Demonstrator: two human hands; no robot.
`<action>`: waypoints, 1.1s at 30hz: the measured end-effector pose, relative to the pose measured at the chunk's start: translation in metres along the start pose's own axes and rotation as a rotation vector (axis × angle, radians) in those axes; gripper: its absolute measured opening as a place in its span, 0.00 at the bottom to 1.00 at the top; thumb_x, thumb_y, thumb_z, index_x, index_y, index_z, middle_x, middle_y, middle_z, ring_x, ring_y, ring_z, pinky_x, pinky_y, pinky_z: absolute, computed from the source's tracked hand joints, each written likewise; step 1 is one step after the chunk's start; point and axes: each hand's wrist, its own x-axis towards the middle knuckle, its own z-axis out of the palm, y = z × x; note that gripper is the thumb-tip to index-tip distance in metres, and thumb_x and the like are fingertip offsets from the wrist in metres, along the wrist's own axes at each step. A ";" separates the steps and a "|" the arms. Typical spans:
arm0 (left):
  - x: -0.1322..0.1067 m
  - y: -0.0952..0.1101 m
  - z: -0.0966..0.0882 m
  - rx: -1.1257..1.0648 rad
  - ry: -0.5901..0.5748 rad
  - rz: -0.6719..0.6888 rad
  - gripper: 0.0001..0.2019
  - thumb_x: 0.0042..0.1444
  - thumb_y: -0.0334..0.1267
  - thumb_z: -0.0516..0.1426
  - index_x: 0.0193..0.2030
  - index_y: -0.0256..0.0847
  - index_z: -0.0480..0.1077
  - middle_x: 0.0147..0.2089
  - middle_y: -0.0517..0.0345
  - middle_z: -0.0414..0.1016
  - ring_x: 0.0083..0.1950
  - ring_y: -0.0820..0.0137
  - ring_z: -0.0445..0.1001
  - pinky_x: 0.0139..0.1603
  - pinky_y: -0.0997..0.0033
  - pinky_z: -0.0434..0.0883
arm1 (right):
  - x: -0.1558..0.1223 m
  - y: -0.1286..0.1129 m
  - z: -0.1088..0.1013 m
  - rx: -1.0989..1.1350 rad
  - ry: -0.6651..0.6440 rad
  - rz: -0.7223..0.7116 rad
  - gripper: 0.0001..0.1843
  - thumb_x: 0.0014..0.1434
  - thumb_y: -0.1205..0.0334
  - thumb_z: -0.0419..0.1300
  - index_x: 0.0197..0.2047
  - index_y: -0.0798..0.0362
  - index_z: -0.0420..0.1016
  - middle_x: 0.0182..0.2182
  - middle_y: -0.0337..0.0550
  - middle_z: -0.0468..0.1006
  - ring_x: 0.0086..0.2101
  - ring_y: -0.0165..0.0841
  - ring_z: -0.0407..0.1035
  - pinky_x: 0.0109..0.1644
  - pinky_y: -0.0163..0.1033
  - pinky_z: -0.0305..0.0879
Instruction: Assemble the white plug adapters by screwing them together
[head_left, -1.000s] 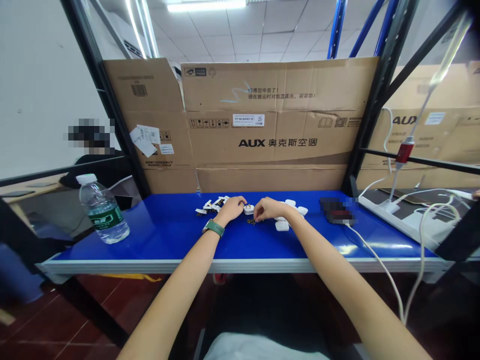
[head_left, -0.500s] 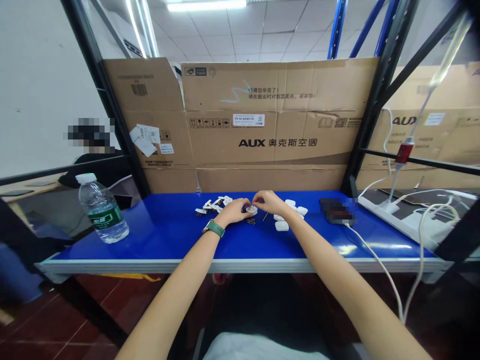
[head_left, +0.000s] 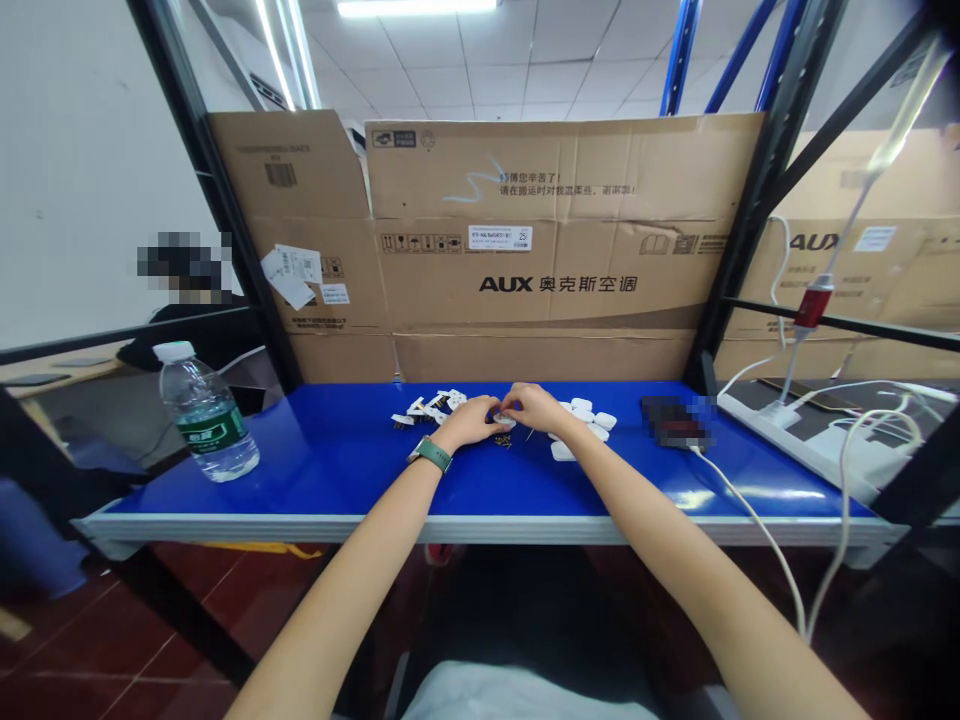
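My left hand (head_left: 471, 422), with a green-banded watch at its wrist, is closed around a small white plastic piece (head_left: 506, 421) above the blue tabletop. Fingertips of my right hand (head_left: 534, 407) are pinched together against the same piece from the right; whether they also hold something tiny is hidden. Just below the hands lies a little heap of small brass-coloured screws (head_left: 503, 440). To the left is a pile of white parts with dark and brass-coloured prongs (head_left: 429, 408). Several white rounded-square plastic pieces (head_left: 604, 420) lie right of my right hand, partly covered by that wrist.
A water bottle (head_left: 206, 420) stands at the table's left end. On the right lie a dark blurred device (head_left: 675, 422) with a white cable (head_left: 750, 520) and a white power strip (head_left: 787, 425). A cardboard sheet (head_left: 555, 240) closes the back. Another person (head_left: 195, 310) sits beyond the left post.
My right fingertips have come slightly lower and closer to the white piece in my left hand. The whole view has shifted a little.
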 end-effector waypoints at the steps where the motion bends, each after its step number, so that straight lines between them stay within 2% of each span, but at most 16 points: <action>1: 0.000 0.000 0.000 0.007 -0.001 0.001 0.16 0.57 0.52 0.65 0.42 0.41 0.75 0.40 0.53 0.78 0.38 0.61 0.75 0.38 0.67 0.67 | 0.000 0.000 0.000 -0.002 -0.005 0.001 0.07 0.62 0.66 0.66 0.41 0.50 0.87 0.38 0.45 0.81 0.39 0.35 0.74 0.44 0.36 0.63; 6: 0.000 0.002 -0.001 0.017 -0.011 -0.001 0.15 0.58 0.50 0.65 0.40 0.41 0.74 0.38 0.54 0.77 0.37 0.62 0.74 0.37 0.67 0.65 | 0.000 -0.001 0.001 -0.025 -0.023 0.008 0.08 0.62 0.66 0.66 0.42 0.50 0.88 0.38 0.45 0.81 0.39 0.35 0.74 0.44 0.35 0.63; 12: 0.001 0.002 -0.001 0.036 -0.036 -0.010 0.15 0.59 0.50 0.65 0.43 0.41 0.74 0.40 0.54 0.77 0.39 0.63 0.75 0.38 0.68 0.64 | 0.000 0.001 0.000 -0.052 -0.053 0.003 0.09 0.63 0.63 0.66 0.43 0.49 0.89 0.38 0.44 0.81 0.37 0.34 0.73 0.41 0.34 0.60; 17: 0.001 0.002 -0.001 0.038 -0.043 -0.024 0.16 0.59 0.51 0.65 0.44 0.41 0.75 0.41 0.53 0.78 0.40 0.62 0.75 0.38 0.68 0.65 | 0.001 0.004 0.001 -0.038 -0.063 0.003 0.09 0.62 0.65 0.66 0.42 0.49 0.89 0.38 0.43 0.83 0.38 0.33 0.74 0.41 0.34 0.61; 22: 0.001 0.002 -0.001 0.038 -0.036 -0.025 0.17 0.58 0.51 0.65 0.46 0.41 0.76 0.43 0.52 0.79 0.41 0.61 0.76 0.40 0.67 0.67 | 0.002 -0.003 -0.005 -0.011 -0.041 0.010 0.09 0.63 0.66 0.65 0.42 0.50 0.88 0.39 0.44 0.83 0.40 0.35 0.75 0.45 0.34 0.63; 25: 0.001 0.001 0.000 0.014 -0.029 -0.033 0.19 0.58 0.50 0.65 0.50 0.41 0.77 0.47 0.51 0.80 0.44 0.60 0.77 0.43 0.66 0.69 | 0.001 -0.007 -0.014 -0.069 0.016 0.137 0.12 0.67 0.65 0.60 0.47 0.51 0.85 0.45 0.46 0.84 0.46 0.36 0.76 0.50 0.35 0.65; 28: 0.000 0.000 0.000 -0.005 -0.031 -0.033 0.19 0.58 0.50 0.65 0.52 0.42 0.77 0.48 0.52 0.80 0.44 0.61 0.77 0.44 0.66 0.71 | -0.004 -0.004 -0.023 -0.209 -0.037 0.398 0.16 0.70 0.66 0.55 0.55 0.50 0.80 0.54 0.50 0.81 0.54 0.39 0.74 0.55 0.38 0.66; 31: 0.000 0.000 0.000 -0.003 -0.025 -0.026 0.19 0.58 0.50 0.65 0.51 0.43 0.77 0.47 0.52 0.79 0.44 0.61 0.77 0.44 0.66 0.70 | -0.010 0.004 -0.028 -0.274 -0.129 0.541 0.14 0.67 0.67 0.58 0.51 0.53 0.82 0.53 0.58 0.81 0.54 0.48 0.73 0.56 0.48 0.66; 33: 0.000 0.000 0.000 0.002 -0.021 -0.026 0.18 0.58 0.50 0.65 0.51 0.42 0.77 0.47 0.52 0.79 0.44 0.61 0.77 0.43 0.66 0.70 | -0.013 0.008 -0.029 -0.314 -0.183 0.615 0.13 0.67 0.62 0.61 0.50 0.54 0.83 0.54 0.61 0.80 0.56 0.54 0.71 0.58 0.56 0.64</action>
